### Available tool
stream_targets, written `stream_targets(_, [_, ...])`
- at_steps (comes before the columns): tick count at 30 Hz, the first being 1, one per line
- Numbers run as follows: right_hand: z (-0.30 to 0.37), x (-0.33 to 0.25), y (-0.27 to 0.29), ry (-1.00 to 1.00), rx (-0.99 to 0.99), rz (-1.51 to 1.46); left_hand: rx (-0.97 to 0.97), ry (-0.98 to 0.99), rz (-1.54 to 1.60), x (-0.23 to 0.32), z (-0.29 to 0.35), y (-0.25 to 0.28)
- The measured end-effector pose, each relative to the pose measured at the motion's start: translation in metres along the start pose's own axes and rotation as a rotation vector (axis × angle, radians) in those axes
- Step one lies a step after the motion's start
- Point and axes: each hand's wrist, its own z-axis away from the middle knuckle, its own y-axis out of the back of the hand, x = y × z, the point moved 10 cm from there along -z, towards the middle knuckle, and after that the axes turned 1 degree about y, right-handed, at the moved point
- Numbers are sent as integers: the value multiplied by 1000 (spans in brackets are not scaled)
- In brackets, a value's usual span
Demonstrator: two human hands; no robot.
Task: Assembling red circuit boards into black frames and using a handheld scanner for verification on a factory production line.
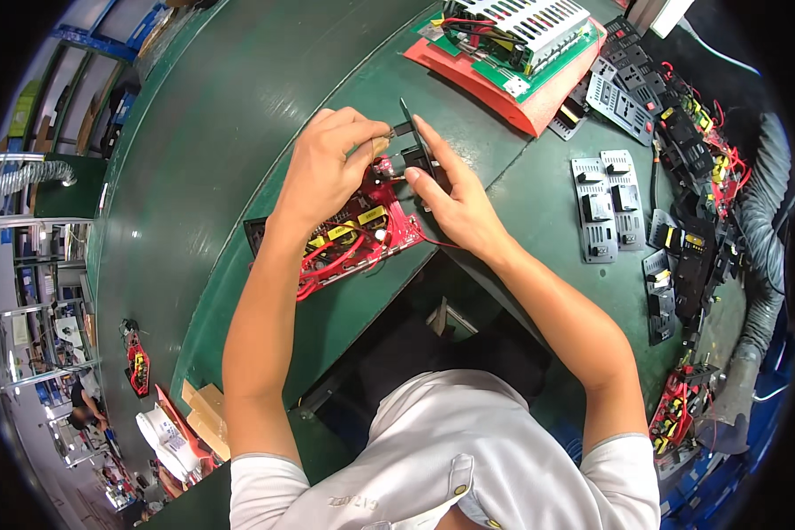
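Note:
My right hand (458,201) grips a dark end panel (420,159) with socket parts on its inner side, holding it edge-on to the view. My left hand (327,168) is closed in a pinch beside the panel's upper part, thumb and forefinger together. What sits between those fingertips is too small to make out. Below both hands a red circuit board (355,252) with yellow-wrapped components and red wires rests on the green table. A thin red wire leads from the board toward my right wrist. The left hand hides part of the board's far end.
Two grey panels with sockets (599,219) lie to the right. A pile of similar panels (623,88) and wired boards stretches along the right edge beside a grey flexible duct (762,212). Ahead, a green board with a perforated metal case (512,35) rests on orange-red sheeting (534,110).

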Motion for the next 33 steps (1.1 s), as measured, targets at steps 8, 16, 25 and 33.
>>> stream_targets(8, [4, -14, 4, 145, 89, 201, 52, 66, 22, -6, 2, -2])
stream_targets(16, [4, -2, -7, -37, -15, 214, 83, -156, -158, 8, 4, -3])
stream_targets(25, [-9, -26, 30, 75, 74, 728, 43, 100, 62, -2, 12, 10])
stream_targets(33, [84, -80, -75, 588, -209, 1006, -5, 52, 235, -1, 33, 30])
